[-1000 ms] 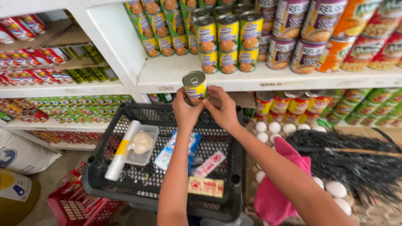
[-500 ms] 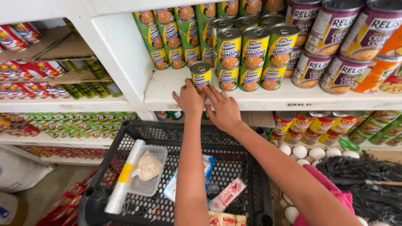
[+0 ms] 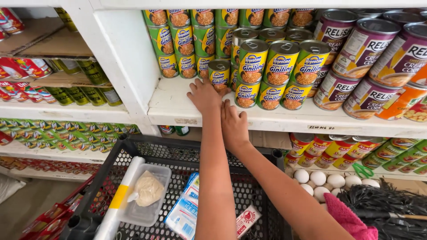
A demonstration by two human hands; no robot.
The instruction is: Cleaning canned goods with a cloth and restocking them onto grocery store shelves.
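Note:
A small green-and-yellow can (image 3: pixel 219 74) stands on the white shelf (image 3: pixel 178 109), in front of stacked rows of matching cans (image 3: pixel 267 66). My left hand (image 3: pixel 203 95) lies flat on the shelf just below that can, fingers spread, fingertips at its base. My right hand (image 3: pixel 233 126) rests palm down on the shelf's front edge, its fingers against my left wrist. Neither hand holds anything.
Below my arms is a black mesh basket (image 3: pixel 133 149) holding a clear tub with a pale lump (image 3: pixel 147 190), a white roll (image 3: pixel 119 202) and a blue-white packet (image 3: pixel 187 213). Larger purple cans (image 3: pixel 356 49) fill the shelf's right. Eggs (image 3: pixel 320 180), a pink cloth (image 3: pixel 351 218) and dark broom fibres (image 3: pixel 391 204) lie lower right.
Both hands lifted the can from above the basket up to the shelf and set it down in front of the rows. The hands now lie flat, off the can.

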